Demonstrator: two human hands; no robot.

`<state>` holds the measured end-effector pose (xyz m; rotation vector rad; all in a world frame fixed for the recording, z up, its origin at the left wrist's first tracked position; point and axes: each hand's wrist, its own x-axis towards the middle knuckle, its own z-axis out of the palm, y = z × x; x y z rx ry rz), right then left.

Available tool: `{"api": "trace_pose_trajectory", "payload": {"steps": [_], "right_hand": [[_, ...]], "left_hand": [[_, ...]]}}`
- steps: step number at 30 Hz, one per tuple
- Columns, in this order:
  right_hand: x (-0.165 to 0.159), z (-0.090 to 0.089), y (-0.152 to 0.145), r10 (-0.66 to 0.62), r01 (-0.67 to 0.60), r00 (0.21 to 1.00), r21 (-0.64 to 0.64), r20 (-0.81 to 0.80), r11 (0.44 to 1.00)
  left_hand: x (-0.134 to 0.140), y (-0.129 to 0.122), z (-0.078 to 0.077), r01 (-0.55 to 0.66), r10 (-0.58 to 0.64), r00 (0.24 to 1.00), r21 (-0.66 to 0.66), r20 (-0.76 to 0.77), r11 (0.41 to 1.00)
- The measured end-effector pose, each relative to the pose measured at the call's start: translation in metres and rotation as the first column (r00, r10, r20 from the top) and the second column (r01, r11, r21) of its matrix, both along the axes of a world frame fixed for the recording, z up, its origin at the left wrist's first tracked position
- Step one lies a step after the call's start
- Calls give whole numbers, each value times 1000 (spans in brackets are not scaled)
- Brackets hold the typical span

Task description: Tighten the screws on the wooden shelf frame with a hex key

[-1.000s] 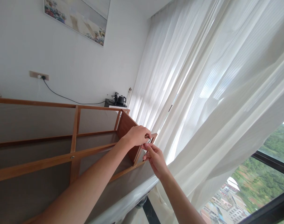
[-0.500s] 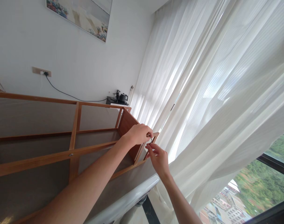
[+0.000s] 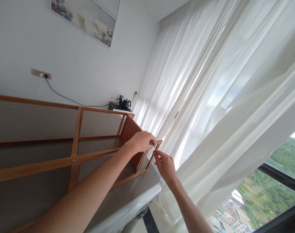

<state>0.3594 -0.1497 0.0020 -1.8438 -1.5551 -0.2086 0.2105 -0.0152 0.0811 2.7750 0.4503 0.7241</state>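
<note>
A wooden shelf frame [image 3: 76,136] lies across the table, with a solid brown end panel [image 3: 131,128]. Over its far right end, my left hand [image 3: 143,141] is closed on a thin, bent metal rod that looks like an Allen key [image 3: 154,147]. Below and to the right, my right hand [image 3: 165,163] pinches the lower end of the same key between thumb and fingertips. What the key's tip touches is too small to make out. A round metal bolt head [image 3: 73,161] shows on the long near rail.
The table's rounded, shiny edge [image 3: 137,197] runs below my forearms. White curtains [image 3: 198,97] hang close on the right beside a window. A black kettle [image 3: 126,103] stands beyond the frame, with a cord [image 3: 65,96] running to a wall socket.
The view has shifted slightly, so the frame and hands sit a little further left. Both hands stay together at the key, with the right fingers drawn closer together.
</note>
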Motion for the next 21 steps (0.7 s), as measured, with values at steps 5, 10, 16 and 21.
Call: {"api": "trace_pose_trajectory", "payload": {"steps": [5, 10, 16, 21], "right_hand": [[5, 4, 0, 2, -2, 999, -5, 44, 1000], [7, 12, 0, -4, 4, 978, 2, 208, 1000], [9, 19, -3, -32, 32, 887, 6, 462, 999], [9, 16, -4, -66, 56, 893, 36, 446, 998]], "left_hand": [[0, 0, -1, -4, 4, 1000, 8, -9, 1000], [0, 0, -1, -33, 33, 999, 12, -14, 999], [1, 1, 0, -26, 26, 1000, 10, -12, 1000], [0, 0, 0, -23, 23, 1000, 21, -20, 1000]]}}
